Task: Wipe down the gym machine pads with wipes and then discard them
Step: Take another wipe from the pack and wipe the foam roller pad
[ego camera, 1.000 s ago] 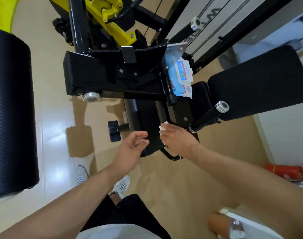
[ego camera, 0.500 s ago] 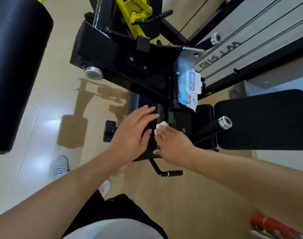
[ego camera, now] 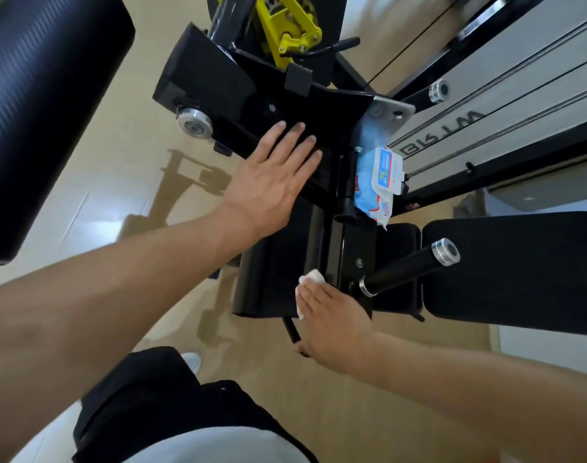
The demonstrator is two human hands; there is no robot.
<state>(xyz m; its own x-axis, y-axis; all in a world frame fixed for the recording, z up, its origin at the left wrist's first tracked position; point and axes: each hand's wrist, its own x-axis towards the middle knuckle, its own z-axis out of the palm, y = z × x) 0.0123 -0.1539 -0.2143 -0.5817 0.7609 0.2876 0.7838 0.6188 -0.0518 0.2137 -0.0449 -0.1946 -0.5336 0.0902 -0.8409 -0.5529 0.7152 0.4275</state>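
My right hand [ego camera: 332, 325] lies flat on a white wipe [ego camera: 310, 281], pressing it against the lower black pad [ego camera: 268, 279] of the gym machine. The wipe peeks out beyond my fingertips and under my thumb side. My left hand [ego camera: 272, 182] rests open and flat, fingers spread, on the upper black part of the machine [ego camera: 225, 85]. A blue and white pack of wipes [ego camera: 377, 185] is wedged on the frame just right of my left hand.
A big black roller pad [ego camera: 41, 105] fills the upper left. A black seat pad [ego camera: 519, 272] and a chrome-capped handle [ego camera: 409, 265] sit to the right. Yellow linkage [ego camera: 285, 25] and the grey weight-stack cover [ego camera: 502, 95] stand behind. Beige floor lies below.
My left hand has slid up from the lower pad onto the upper black part. My right hand with the wipe has moved down the lower pad. The view has drawn closer.
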